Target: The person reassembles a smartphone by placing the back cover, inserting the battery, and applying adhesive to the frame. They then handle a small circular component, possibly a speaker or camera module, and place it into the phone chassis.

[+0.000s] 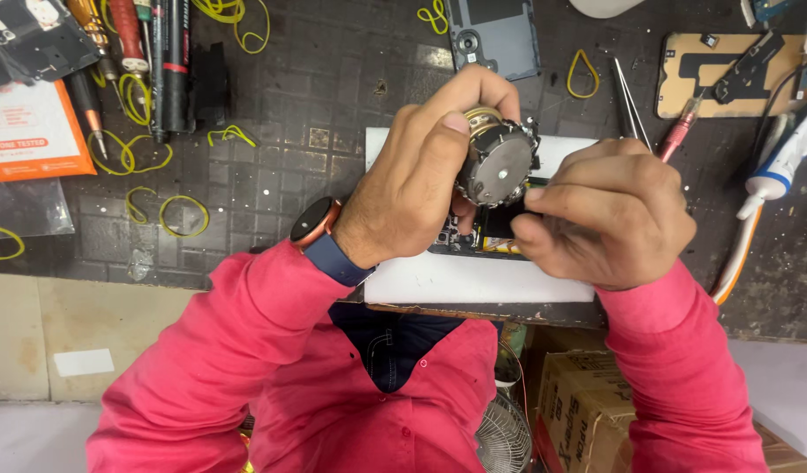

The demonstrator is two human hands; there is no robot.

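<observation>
Far left of the fingers, an orange and white printed card (22, 131) is cut off by the frame edge, and beside it a row of screwdrivers with red, black and orange handles (140, 52) runs off the top. Thin yellow rubber bands (180, 215) lie looped on the dark, scuffed grid-patterned work mat (289, 131).

The left hand (421, 184), above a red sleeve and a copper-rimmed wristwatch on a blue strap (320, 229), curls its thumb and forefinger around a round grey metal disc with a brass-coloured ridged collar and small dark parts round its rim (498, 158). Those fingers pinch the disc at its upper left edge; the others are hidden behind it. The disc's flat face is dull and brushed, with a small pale spot at its centre.

Just below the disc, a dark opened circuit board with a yellow strip (486, 241) lies on a smooth white rectangular slab (473, 282), mostly hidden by both hands.

The right hand (609, 215) is closed, fingertips pressed together at the disc's lower right; what they pinch cannot be made out.

Above the fingers lies a grey phone back panel with a camera cut-out (495, 35). To the right sit slim steel tweezers (629, 96), a pink-handled tool (679, 130), part hidden by the hand, and a tan phone frame (727, 74).
</observation>
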